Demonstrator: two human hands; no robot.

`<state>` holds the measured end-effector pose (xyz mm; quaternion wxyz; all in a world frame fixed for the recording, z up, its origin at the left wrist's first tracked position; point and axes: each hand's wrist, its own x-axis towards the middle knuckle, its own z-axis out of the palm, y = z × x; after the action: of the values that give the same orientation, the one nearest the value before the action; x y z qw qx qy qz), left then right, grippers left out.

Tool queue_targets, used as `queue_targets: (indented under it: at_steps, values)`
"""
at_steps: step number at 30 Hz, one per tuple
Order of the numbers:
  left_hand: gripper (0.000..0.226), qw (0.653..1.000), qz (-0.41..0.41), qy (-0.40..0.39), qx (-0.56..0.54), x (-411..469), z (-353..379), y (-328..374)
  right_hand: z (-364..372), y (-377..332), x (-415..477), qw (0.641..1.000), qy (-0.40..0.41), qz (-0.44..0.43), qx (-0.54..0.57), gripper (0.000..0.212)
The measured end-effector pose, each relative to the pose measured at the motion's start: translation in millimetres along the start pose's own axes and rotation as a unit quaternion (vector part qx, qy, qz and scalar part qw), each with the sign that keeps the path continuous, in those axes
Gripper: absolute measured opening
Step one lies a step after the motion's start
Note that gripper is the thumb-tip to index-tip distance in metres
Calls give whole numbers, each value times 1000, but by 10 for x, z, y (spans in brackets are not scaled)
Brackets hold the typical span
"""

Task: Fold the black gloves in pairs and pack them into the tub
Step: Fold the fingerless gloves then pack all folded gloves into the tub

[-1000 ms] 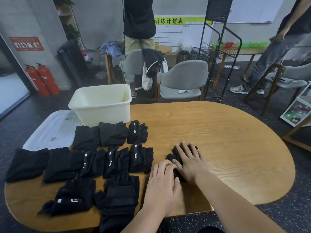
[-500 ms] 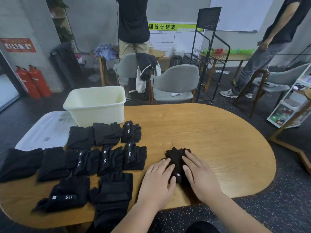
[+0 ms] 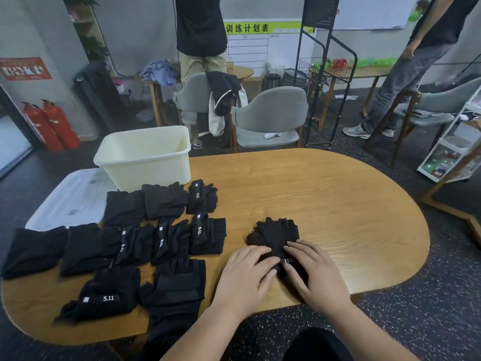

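One black glove pair (image 3: 276, 233) under left hand (image 3: 244, 278) and right hand (image 3: 316, 276)

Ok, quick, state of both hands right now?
Left hand: open, fingers flat on the black gloves.
Right hand: open, pressing those gloves too.

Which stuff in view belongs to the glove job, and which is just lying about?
Job: glove pair under left hand and right hand; folded gloves; tub.
Lying about: lid; chair; jacket; extinguishers; rack.
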<state>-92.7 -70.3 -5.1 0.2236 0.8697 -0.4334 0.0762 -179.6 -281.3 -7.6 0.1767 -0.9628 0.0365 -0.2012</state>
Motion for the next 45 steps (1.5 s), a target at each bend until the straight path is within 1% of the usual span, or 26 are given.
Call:
queue_targets:
  at_steps: [4, 7, 10, 13, 14, 16, 18, 20, 23, 26, 28, 30, 33, 34, 36, 38, 41, 45]
  values:
    - [36, 998, -52, 29, -30, 11, 25, -28, -27, -24, -7, 1000, 14, -4, 0, 44]
    - [36, 996, -74, 43, -36, 8, 27, -23, 0, -7, -8, 1000, 17, -11, -3, 42]
    - [32, 995, -80, 39, -35, 16, 57, -34, 29, 17, -9, 999, 36, -24, 5, 37]
    - [31, 995, -83, 36, -35, 23, 82, -53, 41, 6, -21, 996, 77, -47, 19, 26]
    - [31, 996, -82, 40, -26, 25, 81, -55, 40, -1, -31, 995, 81, -51, 22, 24]
    - [30, 996, -81, 44, 0, 32, 63, -46, 28, 0, -48, 997, 56, -48, 22, 28]
    - [32, 995, -88, 38, 12, 40, 38, -33, -6, 7, -39, 999, 18, -33, 19, 36]
    - [35, 995, -95, 23, 10, 44, 10, -31, -42, 9, -15, 999, -2, -18, 29, 38]
    - [41, 995, -100, 9, 7, 41, -39, 5, -76, -3, -2, 999, -7, 2, 45, 34]
    - [48, 997, -77, -15, 16, 47, -87, 43, -112, -7, 2, 996, 8, 43, 84, 29]
    - [46, 998, -61, -23, 12, 56, -109, 45, -166, -8, 23, 985, -1, 99, 142, 25]
    - [42, 998, -62, -15, -4, 59, -131, 48, -220, 2, 48, 967, -35, 146, 205, 21]
    - [37, 996, -85, 15, -35, 56, -153, 62, -267, 24, 67, 943, -42, 182, 276, 16]
    - [38, 994, -96, 18, -41, 56, -155, 55, -283, 16, 74, 935, -41, 189, 296, 17]
    - [42, 991, -124, 12, -54, 55, -143, 18, -303, 2, 71, 925, -48, 197, 322, 27]
    - [45, 986, -149, 12, -77, 55, -135, -18, -305, -10, 70, 924, -59, 201, 321, 32]
    - [50, 979, -167, 23, -113, 53, -148, -22, -318, -58, 95, 922, -50, 216, 318, 23]
    - [47, 978, -163, 38, -121, 45, -161, -8, -358, -170, 136, 910, -33, 220, 349, 12]
